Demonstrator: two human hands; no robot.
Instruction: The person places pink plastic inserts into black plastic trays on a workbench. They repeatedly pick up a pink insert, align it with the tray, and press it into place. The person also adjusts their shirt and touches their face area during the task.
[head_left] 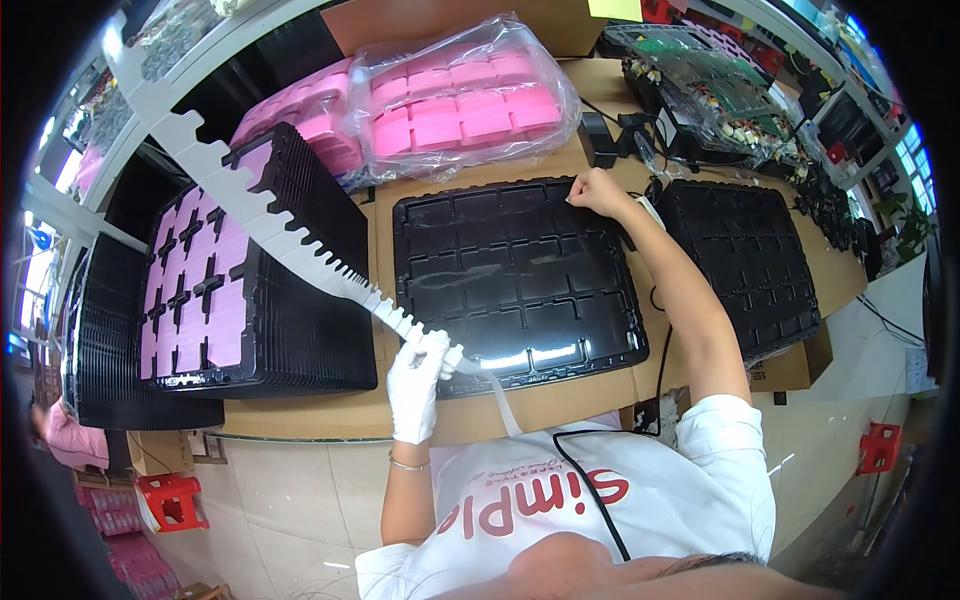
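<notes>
I am gripping a long white notched strip (300, 235) in my gloved left hand (417, 385), low in the middle of the frame; the strip is running diagonally up toward the upper left. My bare right hand (597, 192) is pinching the top edge of the empty black tray (515, 275), which is lying at the centre of the surface (300, 415). At left, a stack of black trays (255, 290) is holding pink pads, and bagged pink trays (465, 100) are sitting above.
</notes>
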